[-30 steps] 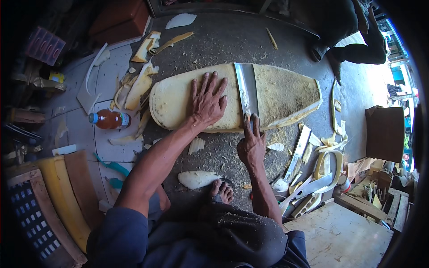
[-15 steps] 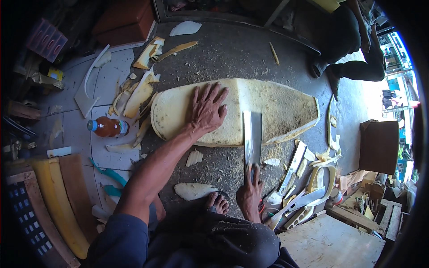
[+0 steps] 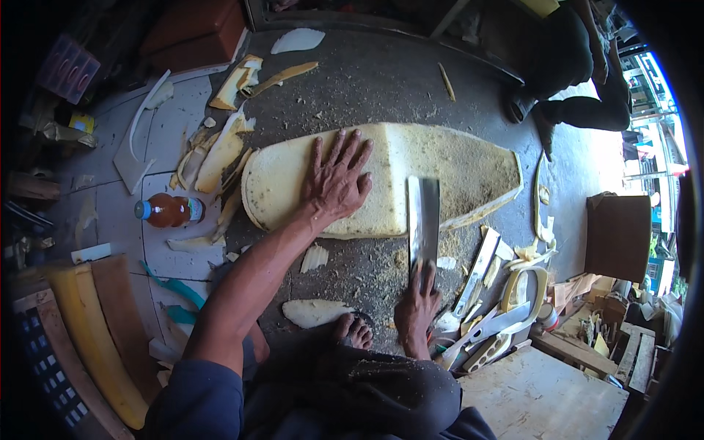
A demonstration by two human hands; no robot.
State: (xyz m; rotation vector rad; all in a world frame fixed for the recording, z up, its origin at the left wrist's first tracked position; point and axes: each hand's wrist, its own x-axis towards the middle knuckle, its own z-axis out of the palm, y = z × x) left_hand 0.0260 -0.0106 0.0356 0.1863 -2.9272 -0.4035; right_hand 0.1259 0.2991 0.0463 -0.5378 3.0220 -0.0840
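A long block of pale yellow foam, shaped like a motorcycle seat, lies across the floor in front of me. Its right half is speckled with dark spots, and a raised ridge crosses its middle. My left hand rests flat on the left half, fingers spread. In my right hand is a broad flat metal blade, its far end over the near edge of the foam just right of the ridge. The index finger stretches along the blade; its handle is hidden in the grip.
Foam crumbs and offcuts litter the dark floor. A bottle of reddish-brown liquid lies at the left. Right of my right hand sit another metal blade and scissors. A person's legs show at the far right, near a brown box.
My right hand and the blade have shifted slightly to the right along the foam's near edge. My left hand stays flat on the foam.
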